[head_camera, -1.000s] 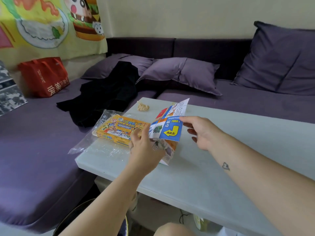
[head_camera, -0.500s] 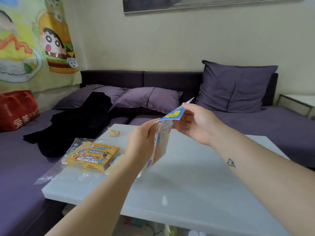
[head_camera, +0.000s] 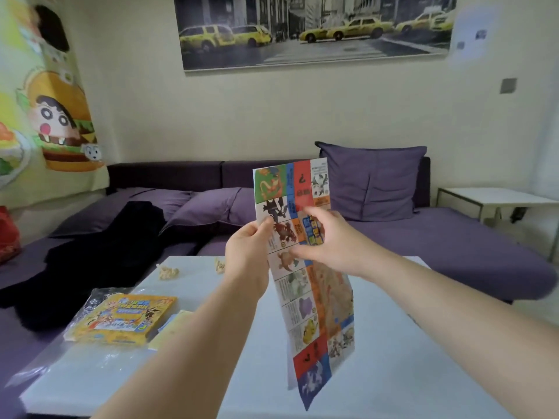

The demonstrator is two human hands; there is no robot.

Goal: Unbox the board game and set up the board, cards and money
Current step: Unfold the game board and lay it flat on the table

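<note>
Black garment (head_camera: 99, 252) on purple sofa (head_camera: 453, 246), far left. Clear wrap (head_camera: 33, 370) lies on the white surface (head_camera: 211, 373), under the yellow box (head_camera: 127, 319), which lies flat at the surface's left side; pale cards (head_camera: 169, 331) just beside the box on its right. Two crumpled scraps (head_camera: 168, 271) near the far edge. Left grip (head_camera: 248, 246) narrow, thumb on the front, pinching the board's left edge. Board (head_camera: 314, 313) is paper, partly unfolded, held upright over the surface's middle, printed side toward the camera; bottom corner hangs low, cannot tell if it touches the surface. Right grip (head_camera: 326, 237) narrow, fingers curled, pinching the board's middle near a fold.
</note>
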